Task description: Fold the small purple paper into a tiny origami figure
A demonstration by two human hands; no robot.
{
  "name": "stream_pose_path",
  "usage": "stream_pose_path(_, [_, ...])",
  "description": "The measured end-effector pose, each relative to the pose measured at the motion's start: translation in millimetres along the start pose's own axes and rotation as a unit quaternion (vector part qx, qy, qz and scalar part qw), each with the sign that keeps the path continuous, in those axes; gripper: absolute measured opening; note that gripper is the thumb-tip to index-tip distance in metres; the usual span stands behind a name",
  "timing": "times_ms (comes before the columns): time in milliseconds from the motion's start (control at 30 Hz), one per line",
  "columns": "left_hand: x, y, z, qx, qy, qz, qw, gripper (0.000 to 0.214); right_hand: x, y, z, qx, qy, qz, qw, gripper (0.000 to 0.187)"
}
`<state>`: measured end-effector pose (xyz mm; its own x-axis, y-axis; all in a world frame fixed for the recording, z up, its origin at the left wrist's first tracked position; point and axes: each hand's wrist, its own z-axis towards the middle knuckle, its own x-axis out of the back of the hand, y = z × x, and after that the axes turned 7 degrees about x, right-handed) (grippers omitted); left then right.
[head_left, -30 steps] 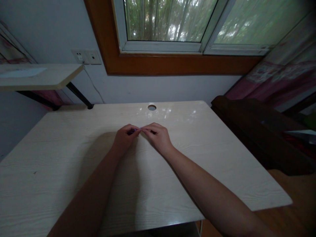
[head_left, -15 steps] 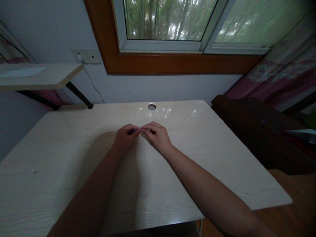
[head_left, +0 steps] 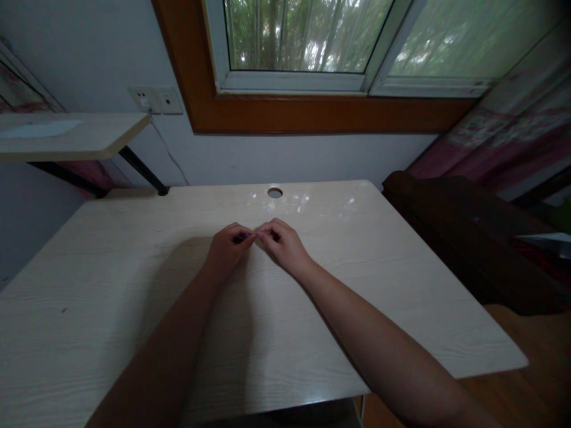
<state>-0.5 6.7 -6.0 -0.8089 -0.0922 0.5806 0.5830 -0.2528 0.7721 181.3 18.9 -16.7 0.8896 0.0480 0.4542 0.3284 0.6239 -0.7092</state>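
Two bare hands meet over the pale wood-grain desk, a little short of its far edge, their fingertips touching or very nearly so. The left hand has its thumb and fingers clamped on a small purple thing, most of it hidden; only a dark bluish-purple bit shows in the gap inside the curl of the fingers. The right hand brings its thumb and fingers to the same spot from the other side, but from where I stand I can't tell whether they are clamped on the thing too or merely beside it. What the thing is, I can't make out either. Both forearms stretch in from the near side, and a broad soft shadow lies around the left one.

Beyond the hands, a round hole is set near the desk's back edge, with spots of light glinting around it. At the left, a raised shelf stands on black legs, a white sheet lying on top. A thin cord runs down the wall from the sockets. An orange-brown wooden frame borders the window, and at the right a pink-and-white curtain hangs behind dark furniture.
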Motion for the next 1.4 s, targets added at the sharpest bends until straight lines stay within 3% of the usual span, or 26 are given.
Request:
stream_pose_path(333, [-2.1,-0.9,-0.6,0.003,0.008,0.015,1.000,0.015,0.2,-1.6,-0.3,0.032,-0.029,-0.034,0.998,0.011])
stream_pose_path(633, [-1.2,-3.3,-1.1,0.070,0.001,-0.038,0.997,0.023,3.9,1.5,0.7,-0.015,0.044,-0.015,0.999,0.019])
stream_pose_path(1033, [-0.2,-1.5,-0.9,0.078,-0.031,-0.081,0.993,0.024,2.9,-3.9,0.3,0.021,0.002,0.005,1.000,0.012])
stream_pose_path(1400, [1.1,0.5,-0.7,0.052,-0.030,-0.038,0.997,0.021,2.8,-1.3,1.2,0.016,-0.022,-0.002,1.000,0.009])
